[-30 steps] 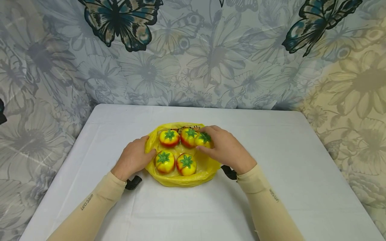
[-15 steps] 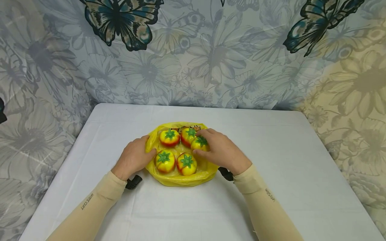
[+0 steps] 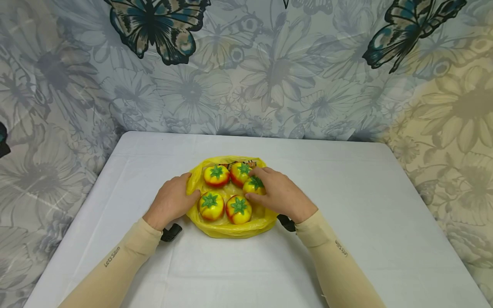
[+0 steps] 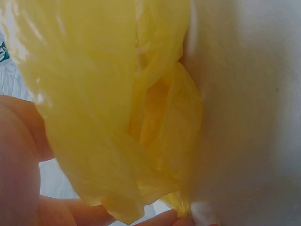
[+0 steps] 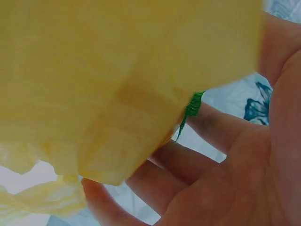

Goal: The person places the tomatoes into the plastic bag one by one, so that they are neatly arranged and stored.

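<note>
A yellow plastic bag (image 3: 235, 232) lies with its mouth spread wide, holding several yellow-and-red toy tomatoes with green star-shaped tops. My left hand (image 3: 171, 199) grips the bag's left rim, thumb over the inside; the left wrist view shows the thin film (image 4: 89, 103) between thumb and fingers. At the right side, my right hand (image 3: 283, 193) holds one toy tomato (image 3: 252, 187) between thumb and fingers, beside the back tomato (image 3: 239, 174). Two more tomatoes sit in front, and another tomato (image 3: 216, 176) is at back left. In the right wrist view the bag's wall (image 5: 117, 70) hides most of the held tomato.
A white cloth covers the table (image 3: 346, 239), which reaches back to a floral curtain (image 3: 277, 85) with butterflies. Black wrist devices, such as the left one (image 3: 171, 233), sit under both wrists close to the bag.
My right hand has moved left and slightly down with the toy tomato, bringing it closer to the middle of the bag. The left hand stays on the rim.
</note>
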`<state>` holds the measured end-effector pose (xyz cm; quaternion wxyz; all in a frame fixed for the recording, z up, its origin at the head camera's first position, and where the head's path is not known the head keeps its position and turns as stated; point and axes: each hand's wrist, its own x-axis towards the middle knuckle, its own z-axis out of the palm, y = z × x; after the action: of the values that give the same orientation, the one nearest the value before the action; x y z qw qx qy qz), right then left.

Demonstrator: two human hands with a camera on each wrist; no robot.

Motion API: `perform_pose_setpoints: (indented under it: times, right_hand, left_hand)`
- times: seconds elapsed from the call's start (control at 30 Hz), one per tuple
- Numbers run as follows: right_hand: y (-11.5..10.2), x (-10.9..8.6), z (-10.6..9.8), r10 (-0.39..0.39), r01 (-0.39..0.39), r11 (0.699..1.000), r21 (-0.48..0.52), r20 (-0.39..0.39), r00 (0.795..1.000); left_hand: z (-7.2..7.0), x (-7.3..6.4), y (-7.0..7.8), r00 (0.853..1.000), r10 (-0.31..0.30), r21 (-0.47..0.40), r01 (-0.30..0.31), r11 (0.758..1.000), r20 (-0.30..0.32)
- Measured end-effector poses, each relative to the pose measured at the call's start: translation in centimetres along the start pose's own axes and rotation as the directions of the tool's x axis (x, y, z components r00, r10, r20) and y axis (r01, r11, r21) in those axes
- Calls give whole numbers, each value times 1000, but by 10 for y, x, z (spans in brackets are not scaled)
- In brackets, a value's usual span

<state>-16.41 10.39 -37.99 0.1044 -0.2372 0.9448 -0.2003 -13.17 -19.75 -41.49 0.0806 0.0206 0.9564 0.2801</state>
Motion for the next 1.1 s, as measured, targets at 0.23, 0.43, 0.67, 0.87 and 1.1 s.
perform_pose_setpoints:
  times: [0.23, 0.43, 0.67, 0.87, 1.1]
  right_hand:
    - [2, 2, 2, 12, -12, 1000, 6, 20, 1000]
    - [6, 3, 4, 3, -3, 1000, 9, 34, 999]
    - [8, 5, 3, -9, 8, 1000, 14, 60, 998]
    - [8, 5, 4, -13, 12, 1000, 24, 75, 997]
    - [7, 8, 1, -28, 27, 999, 19, 68, 997]
  left_hand:
    - [-1, 0, 1, 1000, -2, 8, 2, 1000, 0]
    - [-1, 0, 1, 1000, 7, 5, -7, 1000, -3]
    - [-1, -2, 0, 1000, -3, 0, 3, 1000, -7]
    - [0, -6, -2, 1000, -16, -9, 16, 1000, -7]
    - [-3, -7, -2, 1000, -1, 3, 2, 1000, -26]
